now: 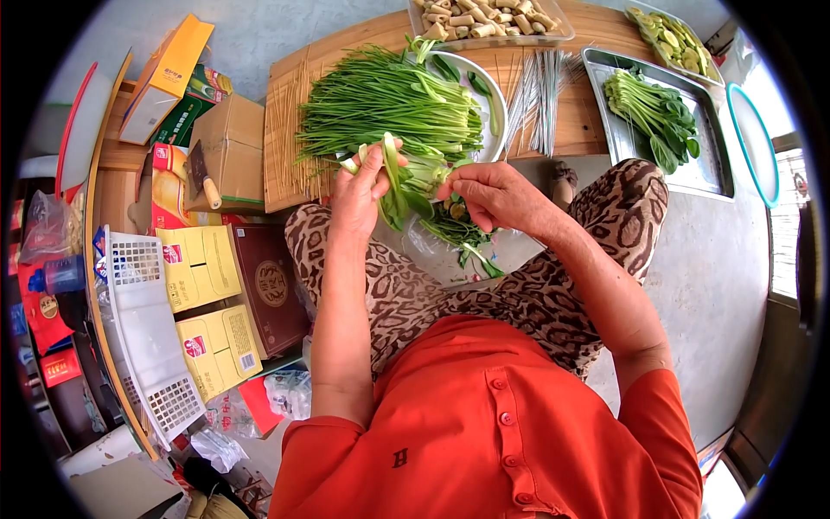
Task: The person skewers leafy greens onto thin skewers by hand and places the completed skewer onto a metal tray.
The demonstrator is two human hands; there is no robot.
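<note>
Closest to us, the red shirt (484,406), with patterned trousers (393,281) spread wide beyond it. And here are the hands, close together but apart, just off the table's near edge! The left hand (365,186) is clamped on leafy greens (392,186), thumb and fingers closed round the stalks. The right hand (491,197) curls in at their pale ends (whether it grips one, I can't tell). Loose leaves (458,227) lie below, between the knees.

Up on the wooden table (562,82), a big heap of long green stalks (393,99) covers much of a white plate (494,97), near the left end. Metal skewers (545,99) lie to its right, thin wooden sticks (290,130) by the left edge. Over at the right end, a metal tray (716,173) carries another leafy bunch (653,117), and a tub of brown pieces (484,19) sits at the far edge.
</note>
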